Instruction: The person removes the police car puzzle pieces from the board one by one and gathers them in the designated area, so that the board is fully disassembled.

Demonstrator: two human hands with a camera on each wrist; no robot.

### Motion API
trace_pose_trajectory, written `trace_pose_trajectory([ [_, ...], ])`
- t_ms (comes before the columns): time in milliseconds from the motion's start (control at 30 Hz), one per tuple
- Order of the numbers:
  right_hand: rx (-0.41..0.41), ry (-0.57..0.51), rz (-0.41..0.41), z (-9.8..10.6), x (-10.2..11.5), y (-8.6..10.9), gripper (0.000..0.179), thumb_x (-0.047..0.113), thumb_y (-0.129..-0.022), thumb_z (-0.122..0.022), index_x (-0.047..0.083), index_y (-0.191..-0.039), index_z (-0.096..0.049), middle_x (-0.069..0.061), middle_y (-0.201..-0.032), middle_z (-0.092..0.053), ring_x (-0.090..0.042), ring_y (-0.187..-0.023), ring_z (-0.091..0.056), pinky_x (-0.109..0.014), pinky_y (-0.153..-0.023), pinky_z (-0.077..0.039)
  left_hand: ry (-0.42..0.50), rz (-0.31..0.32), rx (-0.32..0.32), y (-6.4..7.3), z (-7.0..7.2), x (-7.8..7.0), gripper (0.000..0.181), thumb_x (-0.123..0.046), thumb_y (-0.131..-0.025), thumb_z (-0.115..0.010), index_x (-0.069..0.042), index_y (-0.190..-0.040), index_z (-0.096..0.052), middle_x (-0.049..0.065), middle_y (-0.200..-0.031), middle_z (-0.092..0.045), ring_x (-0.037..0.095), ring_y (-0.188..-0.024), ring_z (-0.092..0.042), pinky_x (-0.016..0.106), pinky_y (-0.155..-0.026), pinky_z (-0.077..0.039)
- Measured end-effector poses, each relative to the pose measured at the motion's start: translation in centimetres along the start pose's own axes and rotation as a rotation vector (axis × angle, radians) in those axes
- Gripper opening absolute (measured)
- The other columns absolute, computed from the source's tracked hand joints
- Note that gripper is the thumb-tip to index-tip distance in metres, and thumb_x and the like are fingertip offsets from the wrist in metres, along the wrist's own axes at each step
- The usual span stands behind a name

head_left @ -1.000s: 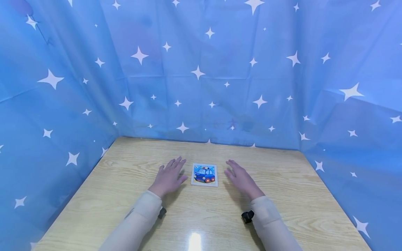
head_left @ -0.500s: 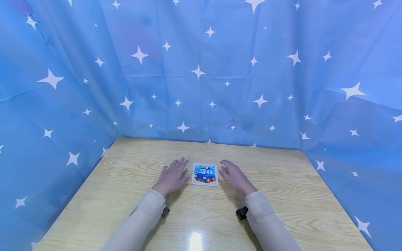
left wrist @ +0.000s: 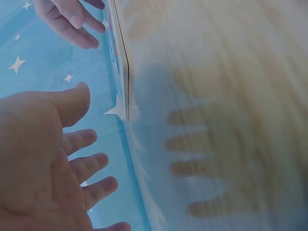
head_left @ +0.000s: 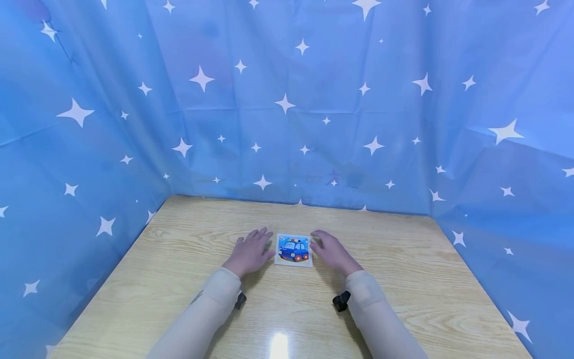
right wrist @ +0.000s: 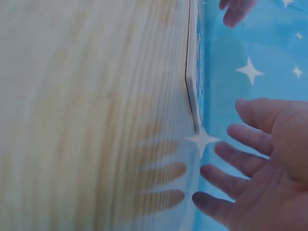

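While the car picture (head_left: 293, 250) lies flat on the table (head_left: 403, 249), the left hand (head_left: 250, 252) hangs just beside it at nine o'clock and the right hand (head_left: 334, 253) at three, both loosely spread.

Head view: bottom edge cut off left sleeve (head_left: 204, 314) and right sleeve (head_left: 381, 319); faint marks (head_left: 333, 176) low on the curtain (head_left: 269, 122) were too blurred to read. The 2 wrist views cropped the card (left wrist: 123, 67) at top.

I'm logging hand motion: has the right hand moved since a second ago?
Yes: in the head view, the right hand has moved left, narrowing its gap to the car picture lying on the table.
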State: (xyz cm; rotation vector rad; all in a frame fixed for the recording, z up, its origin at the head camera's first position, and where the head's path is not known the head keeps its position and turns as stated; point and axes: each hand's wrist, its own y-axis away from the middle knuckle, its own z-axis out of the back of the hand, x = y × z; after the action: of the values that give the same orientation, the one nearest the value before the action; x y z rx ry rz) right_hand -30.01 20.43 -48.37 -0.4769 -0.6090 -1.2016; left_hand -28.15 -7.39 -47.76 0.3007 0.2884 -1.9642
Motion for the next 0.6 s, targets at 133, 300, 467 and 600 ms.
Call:
trace_pose_trajectory([
  [133, 0.01, 0.003, 0.004, -0.2, 0.1, -0.3, 0.046, 0.018, -0.106, -0.055, -0.002, -0.147, -0.049, -0.023, -0.155, -0.041, -0.042, -0.141, -0.041, -0.057, -0.113, -0.035, 0.007, 0.013, 0.025, -0.3, -0.1, -0.1, 0.058, -0.04, -0.104, -0.056, -0.012, -0.153, -0.046, 0.013, -0.161, -0.037, 0.038, -0.147, -0.033, 0.068, -0.112, -0.027],
  [300, 0.014, 0.019, -0.011, -0.4, 0.3, -0.6, 0.044, 0.018, -0.106, -0.056, 0.0, -0.146, -0.051, -0.021, -0.15, -0.047, -0.04, -0.133, -0.049, -0.056, -0.108, -0.041, 0.007, 0.034, 0.055, -0.7, -0.3, -0.3, 0.055, -0.041, -0.104, -0.056, -0.013, -0.151, -0.049, 0.013, -0.157, -0.043, 0.038, -0.144, -0.039, 0.067, -0.111, -0.028],
  [467, 0.012, 0.03, -0.026, -0.7, 0.7, -0.8, 0.044, 0.016, -0.105, -0.057, -0.001, -0.145, -0.051, -0.021, -0.148, -0.05, -0.04, -0.13, -0.052, -0.055, -0.105, -0.043, 0.038, 0.066, 0.092, -0.9, -0.3, -0.6, 0.056, -0.041, -0.104, -0.056, -0.013, -0.152, -0.048, 0.012, -0.155, -0.046, 0.037, -0.144, -0.039, 0.069, -0.111, -0.027],
  [600, 0.002, 0.055, -0.019, -0.9, 0.8, -1.1, 0.043, 0.016, -0.104, -0.059, 0.0, -0.144, -0.053, -0.02, -0.145, -0.053, -0.037, -0.13, -0.053, -0.053, -0.105, -0.045, 0.038, 0.087, 0.106, -1.1, -0.2, -0.9, 0.059, -0.042, -0.103, -0.058, -0.014, -0.153, -0.047, 0.012, -0.155, -0.045, 0.039, -0.144, -0.037, 0.069, -0.111, -0.027],
])
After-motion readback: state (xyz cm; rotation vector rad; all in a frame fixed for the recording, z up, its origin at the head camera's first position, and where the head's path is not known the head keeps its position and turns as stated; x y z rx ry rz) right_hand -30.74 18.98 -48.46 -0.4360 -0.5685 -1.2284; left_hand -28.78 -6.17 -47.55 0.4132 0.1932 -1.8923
